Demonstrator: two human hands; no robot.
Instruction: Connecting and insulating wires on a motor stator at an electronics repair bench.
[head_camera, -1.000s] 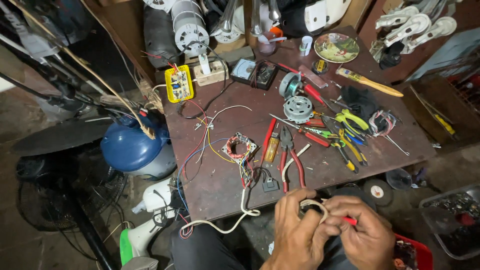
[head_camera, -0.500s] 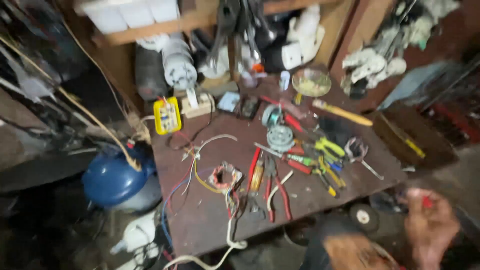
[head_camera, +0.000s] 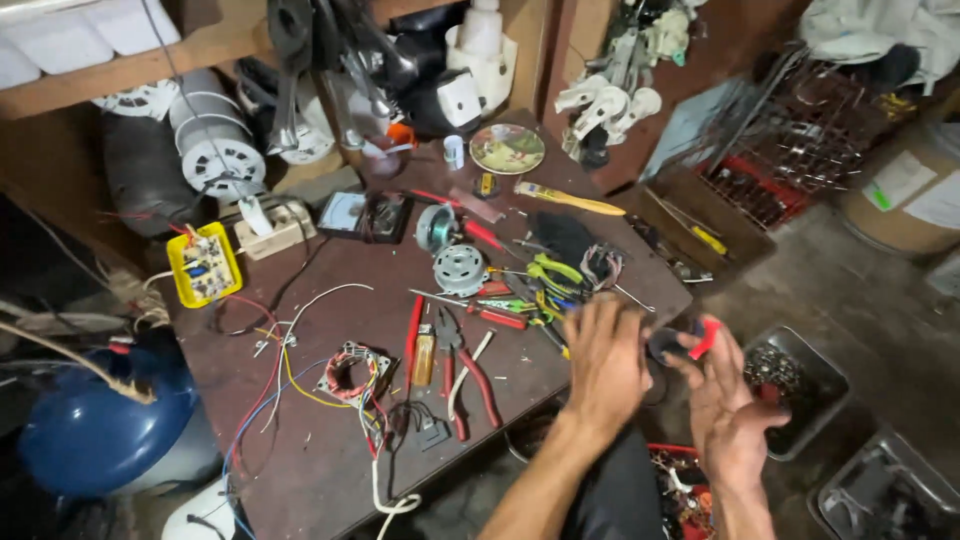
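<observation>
My left hand hovers back-up over the right front edge of the brown workbench, fingers stretched toward the green-handled pliers. My right hand is just off the bench edge, palm turned up, with a small red piece at its fingertips. A dark round object sits between the two hands; motion blur hides which hand touches it. Red-handled pliers and a wound stator coil with coloured wires lie left of my left hand.
On the bench are a small grey motor, a yellow box with a circuit board, a meter and a round plate. A blue tank stands left. Bins of metal parts and a red crate sit on the floor.
Both hands rose from the bench's near edge, where they held a whitish wire loop, to its right front corner. The loop is no longer in them, and the view swung right.
</observation>
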